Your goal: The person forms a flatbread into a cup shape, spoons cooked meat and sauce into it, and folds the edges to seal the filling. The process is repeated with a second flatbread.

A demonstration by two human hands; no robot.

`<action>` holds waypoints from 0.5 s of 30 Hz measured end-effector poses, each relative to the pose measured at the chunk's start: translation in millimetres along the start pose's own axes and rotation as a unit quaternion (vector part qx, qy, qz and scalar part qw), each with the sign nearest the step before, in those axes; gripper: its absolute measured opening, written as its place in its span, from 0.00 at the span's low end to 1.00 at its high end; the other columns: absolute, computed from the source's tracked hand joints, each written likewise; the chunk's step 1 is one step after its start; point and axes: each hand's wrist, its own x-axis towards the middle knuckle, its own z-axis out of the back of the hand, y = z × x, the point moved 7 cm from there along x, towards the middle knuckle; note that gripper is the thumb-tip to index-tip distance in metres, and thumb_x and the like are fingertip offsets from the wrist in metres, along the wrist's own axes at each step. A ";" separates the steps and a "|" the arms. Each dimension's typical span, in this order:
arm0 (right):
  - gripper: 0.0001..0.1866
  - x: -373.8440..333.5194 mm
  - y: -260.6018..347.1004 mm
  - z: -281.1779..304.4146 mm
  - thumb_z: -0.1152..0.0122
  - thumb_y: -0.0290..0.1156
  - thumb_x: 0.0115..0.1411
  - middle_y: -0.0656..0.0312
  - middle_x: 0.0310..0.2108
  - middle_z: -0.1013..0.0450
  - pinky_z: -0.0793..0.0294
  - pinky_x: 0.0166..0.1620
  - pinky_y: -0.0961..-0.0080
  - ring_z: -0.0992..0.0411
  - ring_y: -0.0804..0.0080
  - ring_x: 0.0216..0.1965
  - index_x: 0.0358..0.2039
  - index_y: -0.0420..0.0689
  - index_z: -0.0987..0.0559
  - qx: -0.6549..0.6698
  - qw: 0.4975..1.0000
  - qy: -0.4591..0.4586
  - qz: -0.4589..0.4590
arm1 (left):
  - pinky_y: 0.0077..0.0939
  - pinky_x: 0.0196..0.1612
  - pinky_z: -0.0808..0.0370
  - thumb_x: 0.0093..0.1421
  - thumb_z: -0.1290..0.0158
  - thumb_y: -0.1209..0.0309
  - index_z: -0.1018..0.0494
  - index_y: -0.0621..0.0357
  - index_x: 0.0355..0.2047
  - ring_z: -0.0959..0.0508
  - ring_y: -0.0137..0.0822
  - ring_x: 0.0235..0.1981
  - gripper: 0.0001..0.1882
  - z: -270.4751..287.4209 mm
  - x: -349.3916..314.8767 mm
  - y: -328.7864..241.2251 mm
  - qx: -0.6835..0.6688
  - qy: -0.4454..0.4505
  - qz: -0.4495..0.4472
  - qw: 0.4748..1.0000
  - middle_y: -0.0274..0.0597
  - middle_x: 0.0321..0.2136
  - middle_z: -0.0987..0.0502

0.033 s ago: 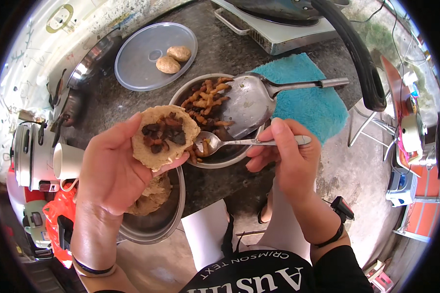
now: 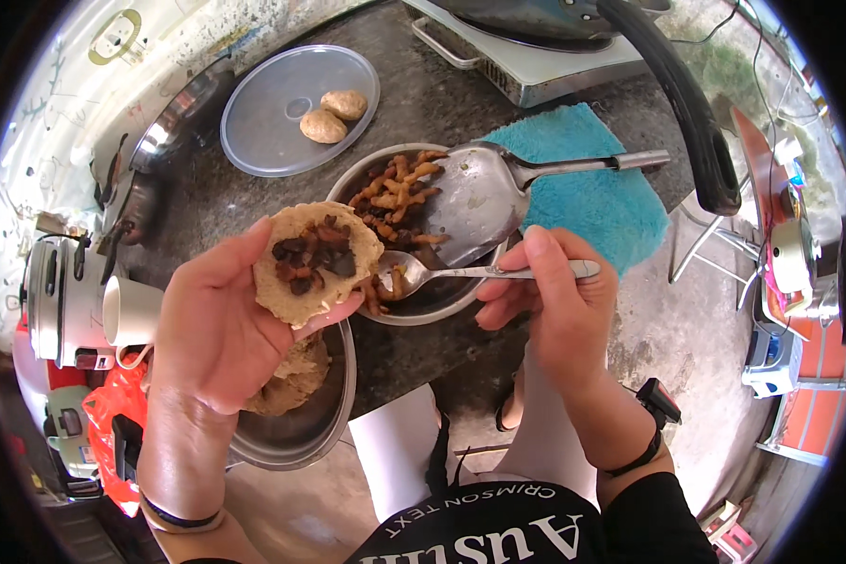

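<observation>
My left hand cradles a round, flattened dough wrapper, with brown, chopped filling heaped in its middle. Between the thumb and fingers of my right hand is the handle of a metal spoon. The spoon's bowl carries some filling and sits over the near left side of a metal bowl, close to the wrapper. Brown strips of cooked filling lie in that bowl. A broad metal spatula rests in it too. Below my left hand, a larger steel basin contains dough, partly hidden.
Two filled dough balls lie on a translucent round lid at the back left. A turquoise cloth lies under the spatula handle. A pan's black handle juts out from the cooker. A white mug stands at left.
</observation>
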 end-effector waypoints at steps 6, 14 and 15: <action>0.17 5.8 25.0 14.3 0.50 0.37 0.71 0.51 0.19 0.23 0.24 0.19 0.77 0.26 0.67 0.14 0.31 0.37 0.23 -0.015 0.997 -0.069 0.042 | 0.50 0.55 0.22 0.72 0.63 0.64 0.40 0.75 0.61 0.28 0.64 0.58 0.26 -1.0 -1.0 -3.0 -0.015 0.013 -0.027 0.999 0.66 0.57 0.31; 0.16 0.8 90.3 3.4 0.47 0.33 0.70 0.54 0.25 0.23 0.20 0.23 0.76 0.22 0.69 0.21 0.30 0.33 0.23 -0.042 0.978 -0.006 0.203 | 0.50 0.55 0.24 0.73 0.66 0.62 0.41 0.73 0.62 0.26 0.62 0.56 0.27 -15.5 5.0 18.3 0.017 0.054 0.018 0.998 0.64 0.57 0.30; 0.14 -2.3 95.0 -5.1 0.46 0.31 0.69 0.54 0.25 0.23 0.21 0.24 0.76 0.22 0.70 0.23 0.30 0.33 0.23 -0.065 0.969 0.034 0.235 | 0.50 0.55 0.23 0.72 0.65 0.62 0.42 0.73 0.63 0.27 0.65 0.56 0.28 -18.2 6.3 21.4 0.002 0.057 0.028 0.998 0.65 0.58 0.31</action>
